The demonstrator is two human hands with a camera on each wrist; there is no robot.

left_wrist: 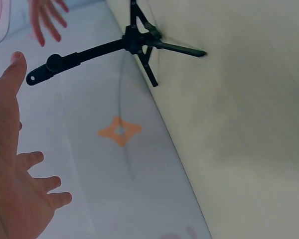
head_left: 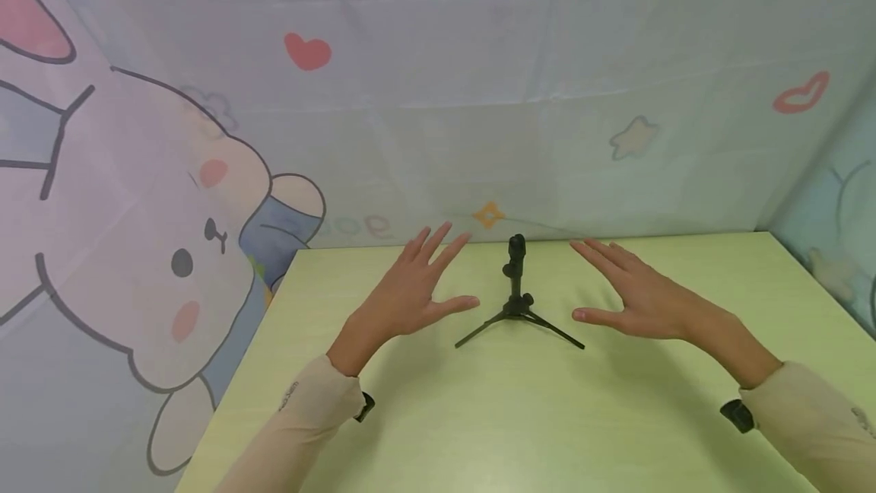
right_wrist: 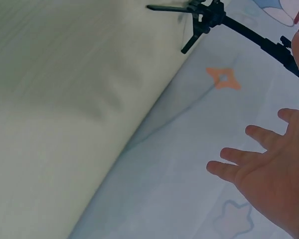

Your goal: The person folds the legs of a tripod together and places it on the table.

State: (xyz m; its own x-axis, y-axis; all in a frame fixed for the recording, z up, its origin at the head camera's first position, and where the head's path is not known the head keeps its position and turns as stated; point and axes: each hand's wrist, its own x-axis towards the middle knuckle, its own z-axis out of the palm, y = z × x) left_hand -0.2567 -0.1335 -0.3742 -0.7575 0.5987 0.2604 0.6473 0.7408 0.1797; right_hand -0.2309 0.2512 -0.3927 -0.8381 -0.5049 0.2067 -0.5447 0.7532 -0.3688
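A small black tripod stand [head_left: 516,287] stands upright on the table with its legs spread. Left of it, my left hand [head_left: 411,291] hovers with the fingers spread and the thumb pointing toward the stand. My right hand [head_left: 646,295] is held on the other side, fingers extended, likewise apart from the stand. In the left wrist view, the stand's column [left_wrist: 102,51] reaches close to the thumb in the picture. The right wrist view shows the palm of the right hand [right_wrist: 274,174] with nothing in it; the top of the stand [right_wrist: 289,62] is partly hidden behind the thumb.
The pale yellow-green table [head_left: 506,417] ends at a cloth backdrop [head_left: 438,135] printed with hearts, stars and a large cartoon rabbit. Another stretch of cloth [head_left: 838,211] hangs along the right side. A dark wrist device [head_left: 737,415] shows at the right sleeve.
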